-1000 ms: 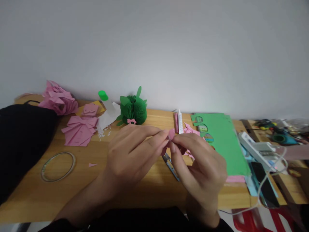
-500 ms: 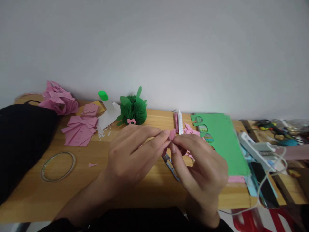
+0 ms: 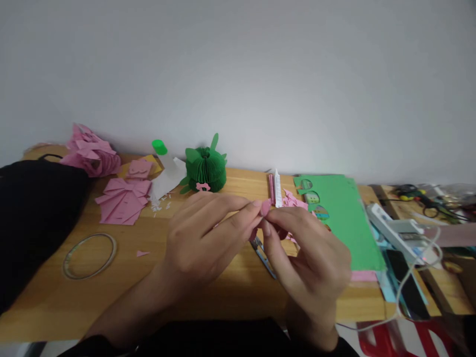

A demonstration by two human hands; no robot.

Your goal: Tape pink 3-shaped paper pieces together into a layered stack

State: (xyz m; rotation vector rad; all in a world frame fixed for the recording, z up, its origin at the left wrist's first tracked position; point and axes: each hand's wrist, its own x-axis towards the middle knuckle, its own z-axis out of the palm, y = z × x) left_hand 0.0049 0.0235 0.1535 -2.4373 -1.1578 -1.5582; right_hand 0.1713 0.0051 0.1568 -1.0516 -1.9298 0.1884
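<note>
Both hands meet above the middle of the wooden table (image 3: pixel 55 302). My left hand (image 3: pixel 203 238) and my right hand (image 3: pixel 308 258) pinch the same small pink paper piece (image 3: pixel 265 207) between their fingertips, fingers closed on it. Under the hands lie scissors (image 3: pixel 263 255), partly hidden. Just behind the fingertips are pink paper scraps (image 3: pixel 292 200), a pink stick (image 3: pixel 271 188) and a white tube (image 3: pixel 277 187).
A green paper cactus-like ball (image 3: pixel 205 168) stands at the back. Folded pink papers (image 3: pixel 122 199), a crumpled pink heap (image 3: pixel 91 151) and a green-capped glue bottle (image 3: pixel 162 151) lie left. A tape ring (image 3: pixel 89 255), black bag (image 3: pixel 33 213), green sheet (image 3: pixel 345 218), power strip (image 3: pixel 390 228) and phone (image 3: pixel 407 285) surround.
Almost nothing has changed; the fingertips shift very slightly on the pink piece and the view barely moves.
</note>
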